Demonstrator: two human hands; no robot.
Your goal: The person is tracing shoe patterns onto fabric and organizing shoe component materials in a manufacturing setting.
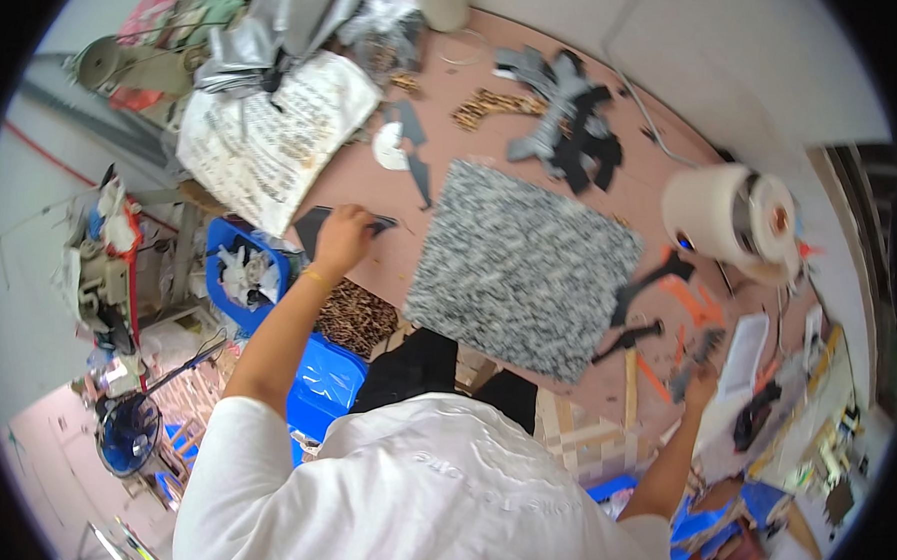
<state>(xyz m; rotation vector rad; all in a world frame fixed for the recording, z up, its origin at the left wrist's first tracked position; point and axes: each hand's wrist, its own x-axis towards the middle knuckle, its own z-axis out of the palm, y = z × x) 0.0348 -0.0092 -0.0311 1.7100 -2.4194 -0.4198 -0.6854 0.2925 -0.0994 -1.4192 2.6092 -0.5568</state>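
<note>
My left hand (345,240) is at the table's near left edge, its fingers curled over a flat dark grey piece of material (312,226). A dark pointed end shows past the fingertips. To the right lies a square slab (523,267) with a black, white and grey speckled top. My right hand (700,384) reaches to the table's right side, beside a small grey piece (682,382). Its fingers are small and blurred, so its grip is unclear. Black strips (649,286) and orange pieces (698,304) lie between the slab and that hand.
A cream round appliance (726,218) stands at the right. Grey and black scraps (561,115), a leopard-print scrap (491,106) and a stained white sheet (272,133) lie farther back. A blue bin (227,302) of scraps stands below the left edge. A white tray (744,355) sits right.
</note>
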